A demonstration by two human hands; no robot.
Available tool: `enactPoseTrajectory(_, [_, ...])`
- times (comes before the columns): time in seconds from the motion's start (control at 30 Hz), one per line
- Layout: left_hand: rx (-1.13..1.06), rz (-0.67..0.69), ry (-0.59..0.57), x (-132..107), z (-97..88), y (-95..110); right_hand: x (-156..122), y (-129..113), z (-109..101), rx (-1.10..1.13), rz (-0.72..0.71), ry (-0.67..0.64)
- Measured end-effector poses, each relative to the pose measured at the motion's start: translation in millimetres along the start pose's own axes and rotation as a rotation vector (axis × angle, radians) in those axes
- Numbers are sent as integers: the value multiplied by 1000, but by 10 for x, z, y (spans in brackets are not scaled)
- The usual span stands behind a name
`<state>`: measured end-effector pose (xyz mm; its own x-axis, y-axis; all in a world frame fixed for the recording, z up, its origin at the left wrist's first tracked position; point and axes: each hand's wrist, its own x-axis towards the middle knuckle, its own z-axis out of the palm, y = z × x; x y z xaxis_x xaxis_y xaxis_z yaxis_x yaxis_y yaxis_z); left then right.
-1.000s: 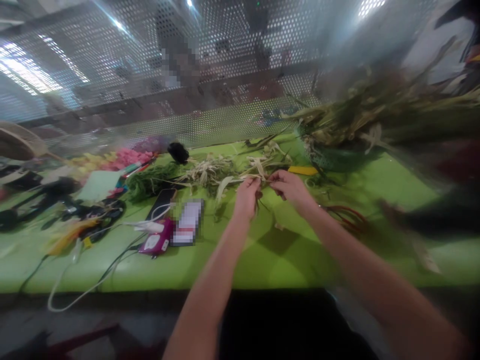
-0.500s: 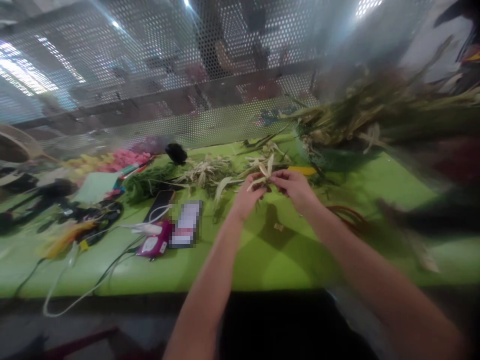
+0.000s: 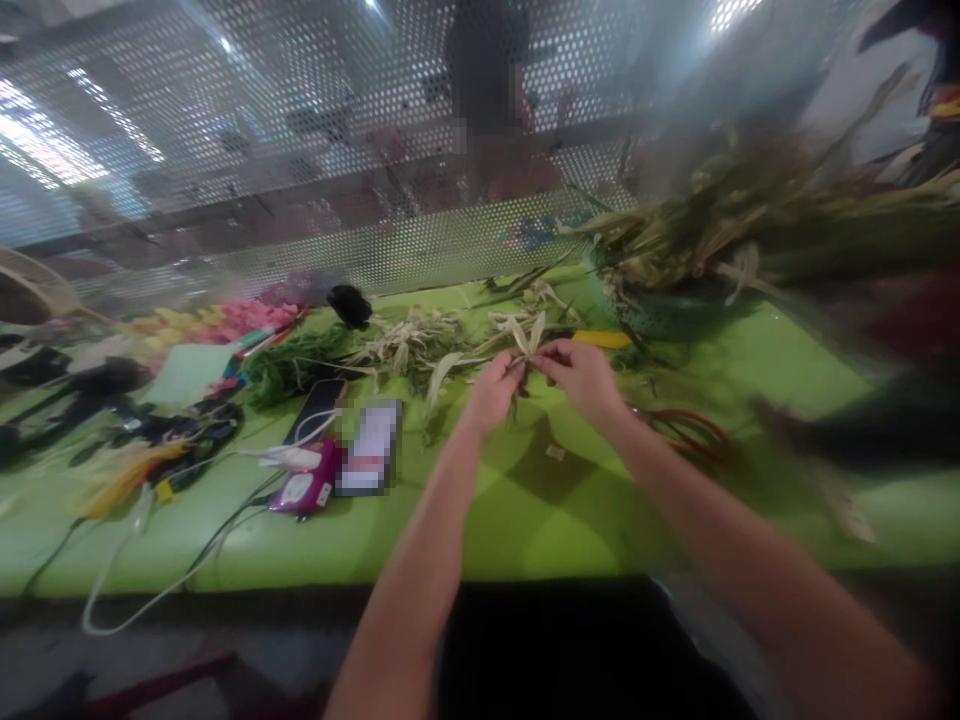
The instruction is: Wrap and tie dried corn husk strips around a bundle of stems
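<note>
Pale dried leaf strips (image 3: 529,332), shaped like a small flower, are pinched between both hands over the green table (image 3: 525,530). My left hand (image 3: 492,392) is closed round their base from the left. From the right, the thumb and fingers of my right hand (image 3: 576,372) pinch the same base. The fingertips partly hide where the strips join. Behind the hands lie a heap of dried husks (image 3: 412,338) and a yellow-handled tool (image 3: 602,339). Red-handled scissors or pliers (image 3: 690,428) rest beside my right forearm.
A green basin (image 3: 652,312) heaped with dried stalks stands at the back right. To the left are a phone (image 3: 371,445), a purple charging block (image 3: 307,480) with cables, green fibre (image 3: 289,370) and pink flowers (image 3: 255,318). A perforated metal panel (image 3: 337,200) rises behind.
My left fingers have closed in nearer the base of the strips, and the strips stand more upright. My right hand has shifted slightly left. Other things stay put.
</note>
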<state>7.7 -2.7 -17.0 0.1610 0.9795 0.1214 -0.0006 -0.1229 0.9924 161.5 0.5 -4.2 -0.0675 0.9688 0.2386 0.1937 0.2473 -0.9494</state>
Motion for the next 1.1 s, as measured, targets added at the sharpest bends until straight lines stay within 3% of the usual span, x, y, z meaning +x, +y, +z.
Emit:
enactPoseTrajectory(0.13, [92, 18, 83, -22, -14, 82, 22, 31, -40, -104, -107, 11])
enactPoseTrajectory(0.23, [162, 65, 97, -45, -14, 162, 47, 16, -72, -58, -101, 27])
enactPoseTrajectory(0.4, [52, 24, -28, -58, 5, 153, 70, -10, -81, 148, 49, -51])
enactPoseTrajectory(0.53, [-55, -37, -97, -77, 29, 110, 82, -5, -70, 236, -7, 11])
enactPoseTrajectory(0.9, [-44, -12, -80, -112, 107, 164, 67, -61, -118, 73, -2, 182])
enactPoseTrajectory(1.1, [-61, -24, -80, -120, 111, 137, 89, -72, -156, 129, 72, 96])
